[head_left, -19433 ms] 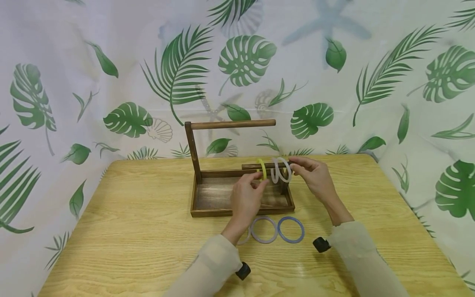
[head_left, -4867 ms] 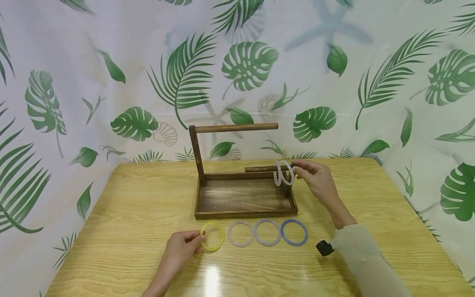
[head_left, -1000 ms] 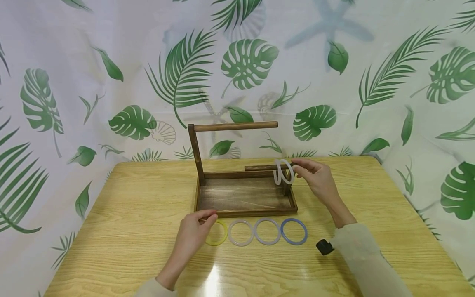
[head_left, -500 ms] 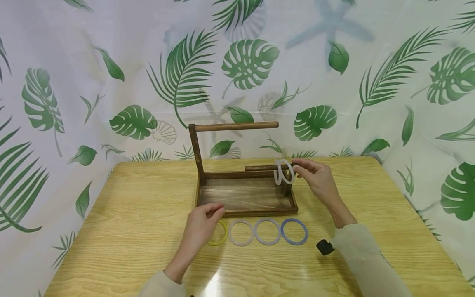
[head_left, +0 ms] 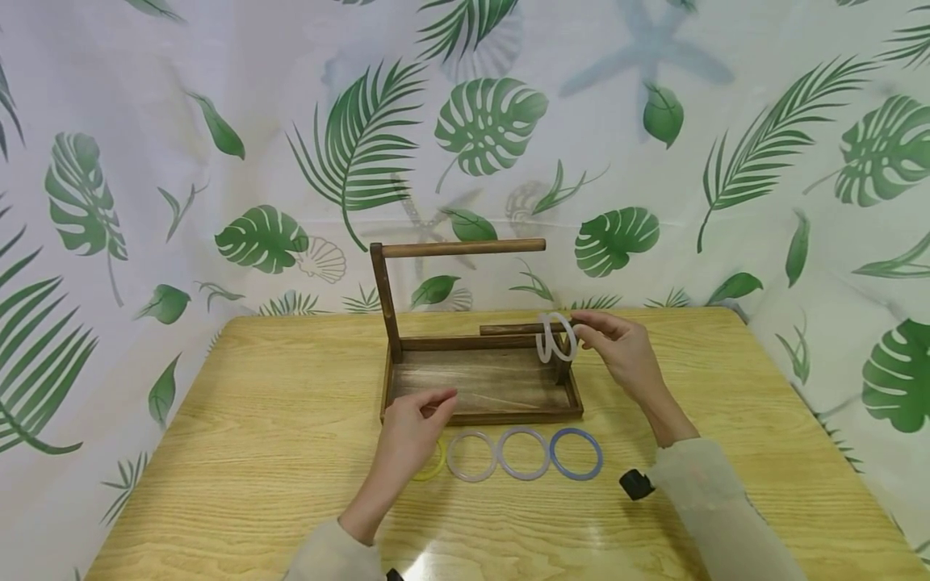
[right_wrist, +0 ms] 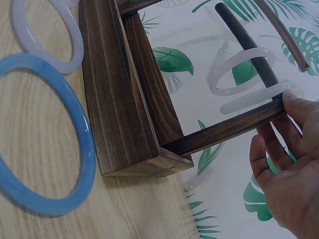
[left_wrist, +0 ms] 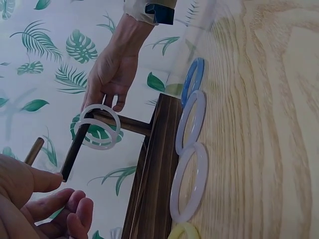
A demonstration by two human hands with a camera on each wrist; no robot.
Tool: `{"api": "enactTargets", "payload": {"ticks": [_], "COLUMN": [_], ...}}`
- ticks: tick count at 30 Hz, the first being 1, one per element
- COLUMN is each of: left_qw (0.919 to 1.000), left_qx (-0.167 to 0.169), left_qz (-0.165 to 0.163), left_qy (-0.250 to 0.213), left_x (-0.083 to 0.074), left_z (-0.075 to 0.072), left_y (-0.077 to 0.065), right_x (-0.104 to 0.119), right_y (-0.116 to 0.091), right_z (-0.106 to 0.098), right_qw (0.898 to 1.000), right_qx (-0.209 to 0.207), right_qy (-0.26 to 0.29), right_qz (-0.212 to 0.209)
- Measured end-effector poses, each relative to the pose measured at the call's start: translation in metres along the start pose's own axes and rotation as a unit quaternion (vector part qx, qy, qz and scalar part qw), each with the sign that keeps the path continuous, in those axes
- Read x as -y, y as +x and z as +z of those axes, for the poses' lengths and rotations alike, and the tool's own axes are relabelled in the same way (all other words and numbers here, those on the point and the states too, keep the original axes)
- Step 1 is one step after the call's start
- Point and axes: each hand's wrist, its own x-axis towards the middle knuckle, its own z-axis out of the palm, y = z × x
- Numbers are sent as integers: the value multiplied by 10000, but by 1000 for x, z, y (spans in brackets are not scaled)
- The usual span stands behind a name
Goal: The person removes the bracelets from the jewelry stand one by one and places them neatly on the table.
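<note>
head view: both my hands are at a wooden rack, a shallow tray with a post at each end.
left hand: near the tray's front edge, fingers loosely bent, thumb and fingers parted.
right hand: pinching the rack where the short post meets the lower rod, thumb on the corner, just beside the hanging rings.
two whitish rings: hanging around the lower rod, close to my right hand's end of it.
yellow ring: flat on the surface, partly hidden behind my left hand in the head view.
other loose rings: in a row to the right of the yellow one, along the front of the tray, come a pale pink ring, a lilac ring and a blue ring.
upper rod: bare, reaching rightward from the tall post.
backdrop: white, printed with green leaves.
</note>
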Motion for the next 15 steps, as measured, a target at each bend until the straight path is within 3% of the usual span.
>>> {"api": "enactTargets", "payload": {"ticks": [15], "left_qw": [9998], "left_qx": [-34], "left_qz": [157], "left_qy": [-140], "left_x": [-10], "left_z": [12], "left_y": [7], "right_x": [-1], "right_y": [2], "right_z": [0], "right_qw": [9999], "right_qx": [27], "right_qy": [-82], "right_qz": [67]}}
